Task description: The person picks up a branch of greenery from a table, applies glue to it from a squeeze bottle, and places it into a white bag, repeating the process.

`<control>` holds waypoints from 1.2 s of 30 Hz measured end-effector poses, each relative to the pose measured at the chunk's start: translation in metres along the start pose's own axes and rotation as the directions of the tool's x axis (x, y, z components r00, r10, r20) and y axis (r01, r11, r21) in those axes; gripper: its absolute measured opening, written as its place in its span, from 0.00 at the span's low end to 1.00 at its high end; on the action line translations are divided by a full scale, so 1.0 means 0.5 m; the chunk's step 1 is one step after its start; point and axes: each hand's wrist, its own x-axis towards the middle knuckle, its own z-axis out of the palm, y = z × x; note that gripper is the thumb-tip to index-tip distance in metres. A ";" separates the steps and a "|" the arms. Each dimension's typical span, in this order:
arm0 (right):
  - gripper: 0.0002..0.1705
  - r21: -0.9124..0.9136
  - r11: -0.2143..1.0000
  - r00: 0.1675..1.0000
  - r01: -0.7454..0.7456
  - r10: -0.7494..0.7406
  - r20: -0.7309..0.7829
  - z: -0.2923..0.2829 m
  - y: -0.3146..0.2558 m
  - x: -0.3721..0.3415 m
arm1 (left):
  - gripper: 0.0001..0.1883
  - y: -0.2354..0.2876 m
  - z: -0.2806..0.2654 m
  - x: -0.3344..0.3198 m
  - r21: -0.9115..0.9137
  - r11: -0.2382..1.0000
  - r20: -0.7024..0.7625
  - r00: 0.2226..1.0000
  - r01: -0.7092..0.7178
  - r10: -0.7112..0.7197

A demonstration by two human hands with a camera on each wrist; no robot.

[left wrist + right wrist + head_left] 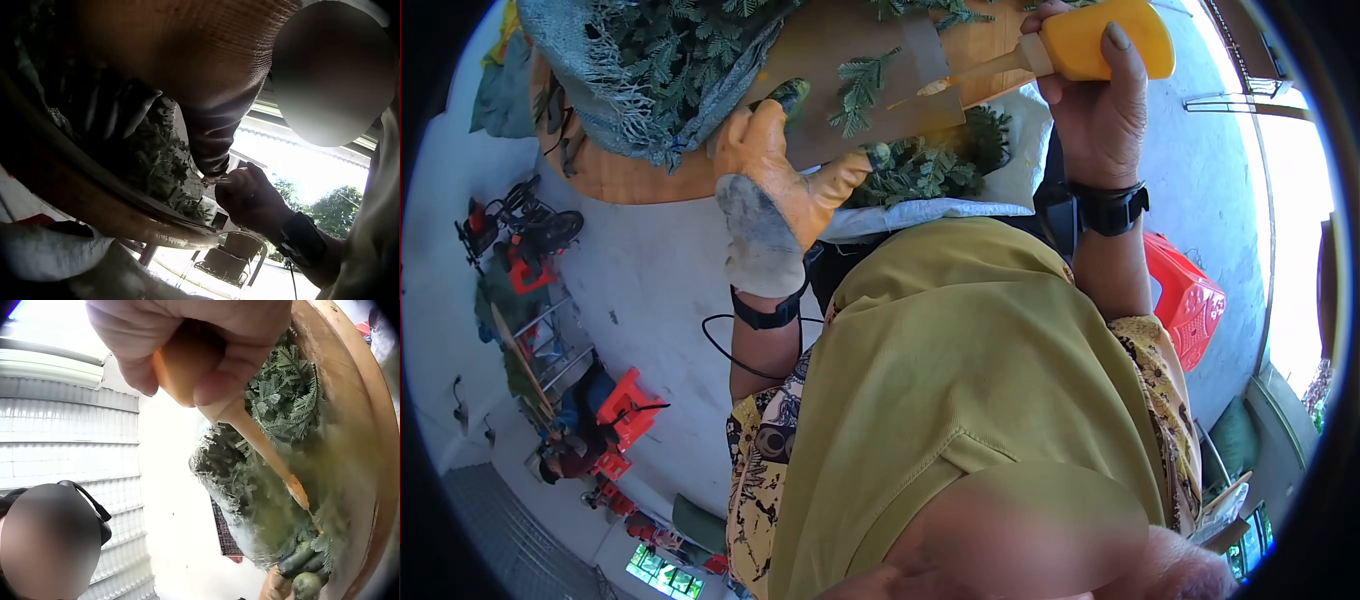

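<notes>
The left hand [770,195], in an orange and grey glove with green fingertips, rests at the near edge of a brownish sheet [820,45], thumb and fingers spread. A small green sprig [862,92] lies on the sheet just beyond those fingertips. The bare right hand [1105,110] grips a yellow squeeze bottle [1108,42] tilted sideways, its long nozzle pointing toward the sprig. In the right wrist view, orange paste coats the nozzle tip [297,490] and a thin strand hangs toward the sprig [330,549]. The glove [187,56] fills the upper left wrist view.
A woven sack [585,75] full of green branches stands on the round wooden table [625,185] at the left. More branches [930,170] sit in a white sack [1025,150] at the near edge. A red stool [1190,300] stands on the floor at the right.
</notes>
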 end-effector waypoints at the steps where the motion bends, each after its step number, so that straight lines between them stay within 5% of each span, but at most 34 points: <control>1: 0.24 0.037 0.999 0.992 -0.013 0.017 -0.127 0.014 -0.005 -0.005 | 0.21 0.007 0.011 -0.004 0.176 0.984 -0.048 0.999 -0.012 0.020; 2: 0.24 0.038 0.999 0.992 -0.013 0.017 -0.126 0.006 0.000 -0.004 | 0.23 0.016 0.021 -0.005 0.348 0.938 -0.092 0.995 -0.014 0.049; 6: 0.24 -0.041 0.998 0.998 0.056 -0.057 -0.015 -0.023 0.009 -0.002 | 0.16 0.000 0.051 -0.002 0.422 0.907 -0.145 0.987 -0.003 0.070; 10: 0.26 -0.011 0.999 0.999 0.043 -0.043 -0.001 -0.011 -0.003 -0.007 | 0.11 -0.022 0.047 -0.009 0.288 0.956 -0.134 0.991 0.061 -0.023; 13: 0.27 0.003 0.999 0.999 0.036 -0.037 0.039 -0.008 -0.008 -0.008 | 0.10 -0.044 0.039 -0.006 0.252 0.967 -0.157 0.985 -0.036 0.077; 15: 0.27 -0.002 0.999 0.998 0.042 -0.042 0.037 0.001 -0.012 -0.009 | 0.10 -0.053 0.028 0.006 0.317 0.923 -0.163 0.945 -0.221 0.282; 20: 0.27 -0.028 0.999 0.999 0.023 -0.023 0.024 0.016 -0.004 -0.006 | 0.09 -0.036 -0.014 0.027 0.276 0.932 -0.006 0.969 -0.235 0.246; 22: 0.27 0.077 0.997 0.984 0.022 -0.035 0.173 0.017 0.009 -0.002 | 0.09 -0.041 -0.012 0.031 0.273 0.929 0.012 0.967 -0.249 0.256; 28: 0.25 -0.082 0.996 0.999 0.041 -0.039 0.033 0.026 0.040 0.002 | 0.08 -0.047 -0.006 0.022 0.242 0.948 0.091 0.978 -0.206 0.190; 36: 0.24 -0.068 0.997 0.998 -0.034 0.037 0.052 0.018 0.050 0.004 | 0.09 -0.052 -0.003 0.012 0.248 0.956 0.127 0.984 -0.154 0.125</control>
